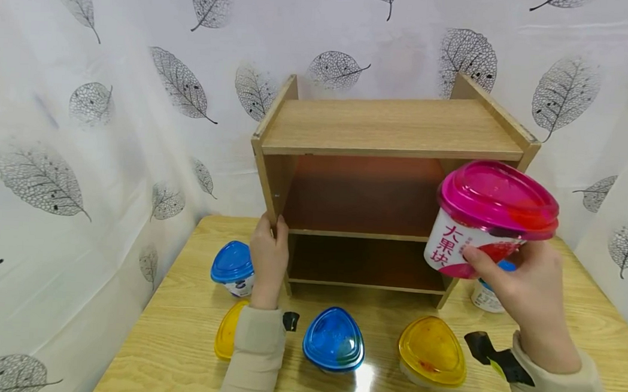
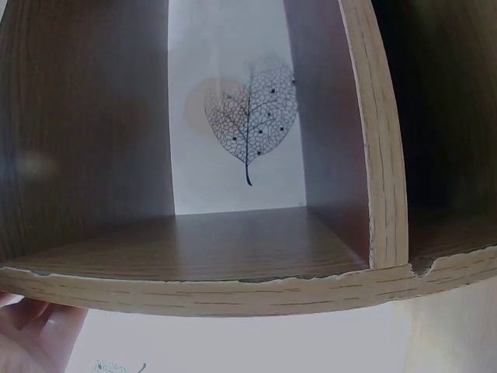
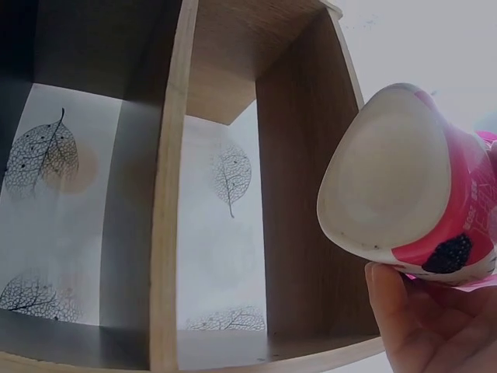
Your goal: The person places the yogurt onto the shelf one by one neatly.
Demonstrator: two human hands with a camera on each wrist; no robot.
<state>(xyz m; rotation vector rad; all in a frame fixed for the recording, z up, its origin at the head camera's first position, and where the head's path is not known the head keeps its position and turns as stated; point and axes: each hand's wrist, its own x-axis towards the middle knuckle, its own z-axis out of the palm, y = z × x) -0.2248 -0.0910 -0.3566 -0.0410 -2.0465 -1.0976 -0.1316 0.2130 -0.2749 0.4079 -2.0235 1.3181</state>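
My right hand [image 1: 540, 297] grips a white yogurt cup [image 1: 454, 243] with a pink lid [image 1: 500, 195], raised in front of the right side of the small wooden shelf unit [image 1: 388, 128]. In the right wrist view, the cup's pale base [image 3: 388, 167] faces the camera, beside the shelf's side panel. On the other side, my left hand [image 1: 269, 259] holds the front edge of the unit's left panel [image 1: 271, 184]. The left wrist view catches only part of that hand [image 2: 39, 334], below the panel's edge.
On the table [image 1: 159, 342] stand a blue-lidded cup [image 1: 234, 266] at left, another blue-lidded cup [image 1: 334, 341] in front, and a yellow-lidded cup [image 1: 431, 353]. My left sleeve partly hides a yellow lid [image 1: 226, 334]. Another cup [image 1: 487, 298] stands behind my right hand. Leaf-patterned sheeting [image 1: 106, 147] hangs behind.
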